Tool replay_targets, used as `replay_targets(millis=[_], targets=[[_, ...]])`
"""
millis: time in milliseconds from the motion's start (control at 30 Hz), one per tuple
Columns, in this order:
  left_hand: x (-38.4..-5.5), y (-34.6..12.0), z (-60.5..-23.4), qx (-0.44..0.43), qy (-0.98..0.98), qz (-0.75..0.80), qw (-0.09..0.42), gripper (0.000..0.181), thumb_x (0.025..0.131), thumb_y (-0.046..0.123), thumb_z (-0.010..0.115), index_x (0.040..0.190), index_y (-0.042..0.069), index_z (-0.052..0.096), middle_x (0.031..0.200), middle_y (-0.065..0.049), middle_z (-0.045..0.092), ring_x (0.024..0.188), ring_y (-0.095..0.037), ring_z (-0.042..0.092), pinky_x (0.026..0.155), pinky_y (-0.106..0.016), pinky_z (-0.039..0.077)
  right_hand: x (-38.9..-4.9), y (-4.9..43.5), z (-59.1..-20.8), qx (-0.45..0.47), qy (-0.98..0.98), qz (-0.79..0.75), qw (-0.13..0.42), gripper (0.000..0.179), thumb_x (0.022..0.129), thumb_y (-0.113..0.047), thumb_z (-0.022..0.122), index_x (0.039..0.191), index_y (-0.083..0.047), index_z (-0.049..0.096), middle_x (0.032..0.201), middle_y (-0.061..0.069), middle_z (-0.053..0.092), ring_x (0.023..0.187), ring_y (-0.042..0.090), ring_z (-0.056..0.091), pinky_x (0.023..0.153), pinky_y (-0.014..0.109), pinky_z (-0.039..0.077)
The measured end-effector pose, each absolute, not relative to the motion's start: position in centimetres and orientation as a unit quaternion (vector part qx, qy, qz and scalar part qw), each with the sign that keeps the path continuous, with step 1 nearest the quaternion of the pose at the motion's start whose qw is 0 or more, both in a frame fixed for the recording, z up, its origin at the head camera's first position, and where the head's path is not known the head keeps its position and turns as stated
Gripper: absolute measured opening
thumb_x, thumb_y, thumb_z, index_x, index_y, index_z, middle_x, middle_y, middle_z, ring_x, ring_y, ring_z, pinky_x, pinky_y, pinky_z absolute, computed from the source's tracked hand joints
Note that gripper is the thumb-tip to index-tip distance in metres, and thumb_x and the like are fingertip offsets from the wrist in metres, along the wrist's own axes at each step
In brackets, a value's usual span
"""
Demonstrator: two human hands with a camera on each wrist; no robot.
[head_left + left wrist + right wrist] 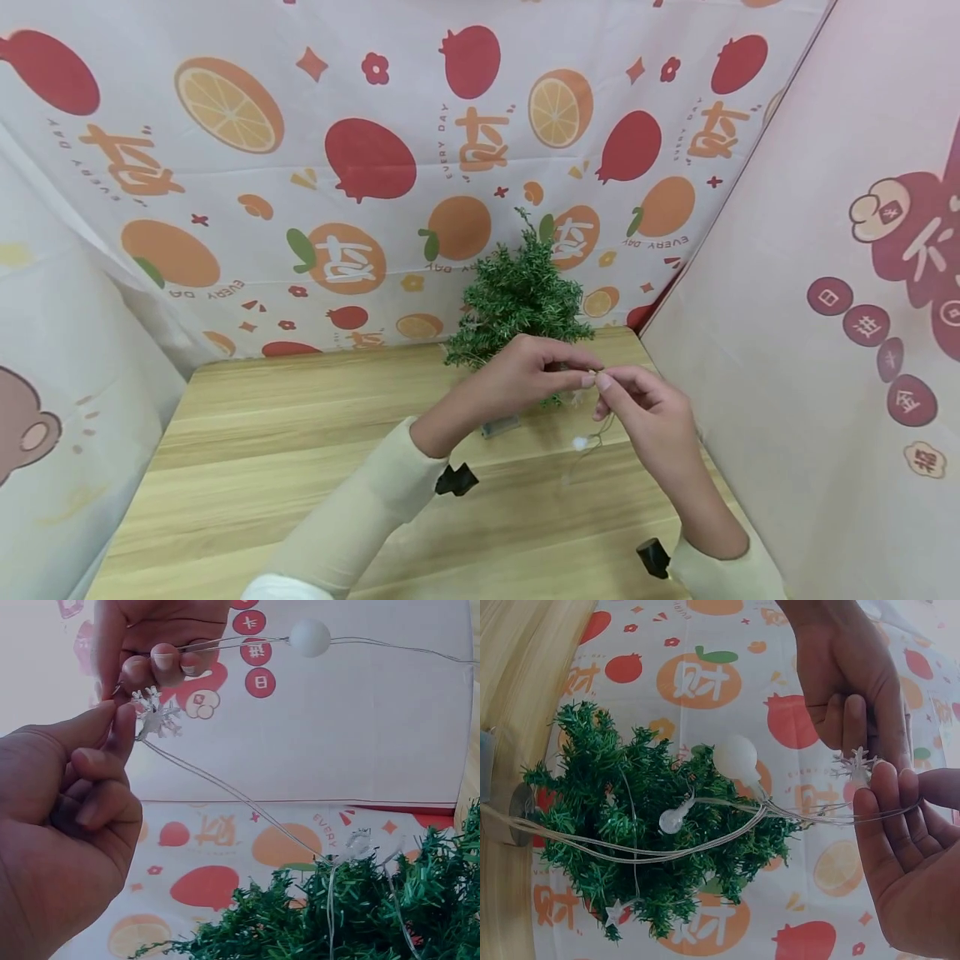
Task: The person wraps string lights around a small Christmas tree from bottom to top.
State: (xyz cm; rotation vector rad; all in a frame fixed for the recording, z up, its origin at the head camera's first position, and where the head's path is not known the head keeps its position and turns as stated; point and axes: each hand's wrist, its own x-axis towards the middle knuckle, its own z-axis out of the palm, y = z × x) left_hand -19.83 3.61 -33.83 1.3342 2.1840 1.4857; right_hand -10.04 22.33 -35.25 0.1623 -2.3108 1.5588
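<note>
A string of fairy lights runs between both hands, in front of a small artificial Christmas tree (521, 292). My left hand (525, 375) pinches the light string's thin wire beside a clear snowflake light (156, 712). My right hand (651, 408) pinches the same wire, its fingertips right by the left ones; other fingers curl under the strand in the right wrist view. A white ball light (310, 637) hangs on the wire below the hands. More wire, with a clear round light (673, 820) and a star light (616, 913), lies over the green branches.
The tree stands at the back of a wooden table (300, 467), close to a fruit-printed cloth (292, 192). A clear box (500, 426) sits near its foot. A printed white panel (787, 250) borders the right side. Black wrist mounts (456, 480) stick out from the sleeves.
</note>
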Motion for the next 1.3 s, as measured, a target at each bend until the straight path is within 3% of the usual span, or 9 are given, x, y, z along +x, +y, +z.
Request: replay_targets(millis=[167, 367, 500, 633, 833, 1000, 1300], targets=[[-20.1, 3.8, -34.1, 0.466, 0.728, 0.496, 0.079, 0.018, 0.099, 0.02, 0.067, 0.113, 0.017, 0.077, 0.107, 0.004, 0.076, 0.075, -0.017, 0.062, 0.069, -0.022, 0.051, -9.8, 22.3, -35.1, 0.063, -0.819, 0.543, 0.175, 0.013, 0.1, -0.019, 0.065, 0.099, -0.008, 0.072, 0.073, 0.005, 0.066, 0.067, 0.019, 0.066, 0.062, 0.029, 0.053], [-20.2, 3.8, -34.0, 0.484, 0.728, 0.481, 0.068, 0.009, 0.096, 0.017, 0.07, 0.101, 0.018, 0.078, 0.098, 0.005, 0.075, 0.072, -0.006, 0.058, 0.066, -0.02, 0.049, -9.3, 22.8, -35.0, 0.06, -0.841, 0.512, 0.165, 0.01, 0.098, -0.018, 0.068, 0.098, -0.01, 0.074, 0.075, 0.001, 0.066, 0.064, 0.016, 0.065, 0.055, 0.028, 0.051], [-20.3, 3.7, -33.9, 0.5, 0.729, 0.466, 0.029, 0.007, 0.096, 0.015, 0.071, 0.095, 0.017, 0.077, 0.091, 0.006, 0.074, 0.069, -0.002, 0.055, 0.064, -0.02, 0.048, -9.0, 23.3, -35.2, 0.072, -0.844, 0.51, 0.149, 0.008, 0.097, -0.015, 0.069, 0.095, -0.008, 0.073, 0.074, 0.002, 0.066, 0.063, 0.016, 0.063, 0.057, 0.029, 0.052], [-20.5, 3.6, -33.9, 0.49, 0.729, 0.479, -0.003, 0.007, 0.097, 0.016, 0.07, 0.097, 0.016, 0.077, 0.087, 0.008, 0.071, 0.067, -0.003, 0.054, 0.063, -0.021, 0.048, -8.3, 23.5, -35.5, 0.098, -0.836, 0.522, 0.142, 0.006, 0.097, -0.009, 0.068, 0.094, -0.005, 0.072, 0.072, 0.001, 0.066, 0.061, 0.016, 0.064, 0.059, 0.029, 0.055], [-21.0, 3.5, -33.9, 0.447, 0.728, 0.52, 0.023, 0.011, 0.097, 0.02, 0.069, 0.102, 0.015, 0.077, 0.08, 0.007, 0.067, 0.058, -0.009, 0.047, 0.057, -0.023, 0.043, -7.2, 23.4, -36.0, 0.137, -0.809, 0.557, 0.131, 0.009, 0.098, -0.002, 0.063, 0.096, -0.003, 0.072, 0.075, 0.003, 0.07, 0.064, 0.019, 0.07, 0.067, 0.032, 0.06], [-21.7, 4.0, -34.1, 0.443, 0.717, 0.538, 0.01, 0.012, 0.098, 0.021, 0.067, 0.102, 0.014, 0.077, 0.076, 0.004, 0.064, 0.058, -0.012, 0.046, 0.056, -0.025, 0.043, -6.7, 23.2, -36.5, 0.139, -0.796, 0.578, 0.118, 0.008, 0.098, -0.001, 0.063, 0.097, -0.001, 0.071, 0.08, 0.005, 0.073, 0.072, 0.02, 0.072, 0.074, 0.031, 0.06], [-22.4, 5.5, -34.1, 0.444, 0.71, 0.546, -0.034, 0.011, 0.098, 0.02, 0.068, 0.101, 0.015, 0.077, 0.075, 0.005, 0.062, 0.059, -0.01, 0.042, 0.057, -0.024, 0.04, -6.5, 23.4, -37.8, 0.124, -0.785, 0.602, 0.078, 0.01, 0.099, -0.004, 0.063, 0.105, 0.002, 0.068, 0.092, 0.008, 0.075, 0.083, 0.019, 0.074, 0.073, 0.032, 0.061]])
